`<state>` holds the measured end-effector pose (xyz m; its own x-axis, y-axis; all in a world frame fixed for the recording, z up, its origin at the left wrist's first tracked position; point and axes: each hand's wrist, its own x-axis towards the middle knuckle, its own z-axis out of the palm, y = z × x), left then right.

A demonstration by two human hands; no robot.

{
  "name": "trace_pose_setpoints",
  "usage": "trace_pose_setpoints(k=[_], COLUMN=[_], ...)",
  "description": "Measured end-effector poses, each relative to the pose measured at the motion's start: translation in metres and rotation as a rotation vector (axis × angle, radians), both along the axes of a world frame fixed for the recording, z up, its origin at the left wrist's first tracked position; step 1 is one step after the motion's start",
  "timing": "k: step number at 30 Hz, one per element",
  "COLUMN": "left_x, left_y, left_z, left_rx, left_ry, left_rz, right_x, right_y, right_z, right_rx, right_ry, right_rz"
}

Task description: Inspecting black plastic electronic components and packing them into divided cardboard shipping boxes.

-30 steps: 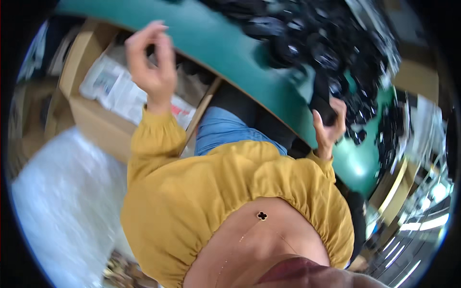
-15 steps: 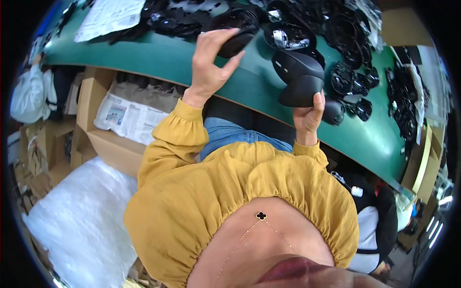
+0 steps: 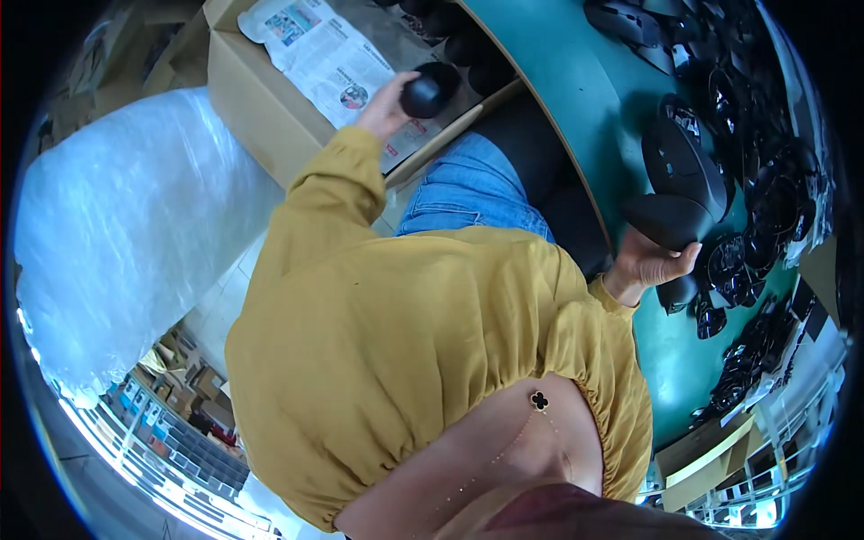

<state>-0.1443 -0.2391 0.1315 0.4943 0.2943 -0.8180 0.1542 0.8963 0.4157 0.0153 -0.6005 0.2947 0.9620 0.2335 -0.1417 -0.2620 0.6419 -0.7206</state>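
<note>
My left hand (image 3: pixel 385 106) is shut on a small round black plastic part (image 3: pixel 428 92) and holds it over an open cardboard box (image 3: pixel 261 108) lined with newspaper (image 3: pixel 324 56). Several similar black parts (image 3: pixel 468 54) lie in that box near the table edge. My right hand (image 3: pixel 650 263) grips a larger black shell-shaped part (image 3: pixel 664 220) at the edge of the green table (image 3: pixel 576 99). My yellow sleeves and top fill the middle of the view.
Many more black plastic parts (image 3: pixel 747 180) are heaped across the green table at the right. A big bag of clear plastic wrap (image 3: pixel 117 234) lies on the floor at the left. Shelving and cartons (image 3: pixel 180 423) show at the lower left.
My left hand has left the table and swung down to the box with the small black part. My right hand stays at the table edge on the larger part. The view has tilted.
</note>
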Motion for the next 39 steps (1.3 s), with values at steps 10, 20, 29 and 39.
trace_pose_setpoints(k=[10,20,29,39], left_x=[0.014,0.005,-0.004,0.014], left_y=[-0.049,-0.015,-0.026,-0.026], left_z=[-0.032,-0.022,-0.056,0.018], left_rx=[1.335,1.280,1.648,1.599], left_ry=[0.490,0.366,0.433,0.334], left_rz=[-0.983,-0.957,-0.618,-0.333], right_x=[-0.005,-0.001,-0.001,-0.012], right_y=[0.010,0.010,0.007,0.045], right_z=[0.005,0.004,0.006,0.011], right_rx=[-0.076,-0.070,-0.032,0.241], right_ry=[0.051,0.065,0.071,0.094], right_rz=[-0.081,-0.028,-0.035,0.289])
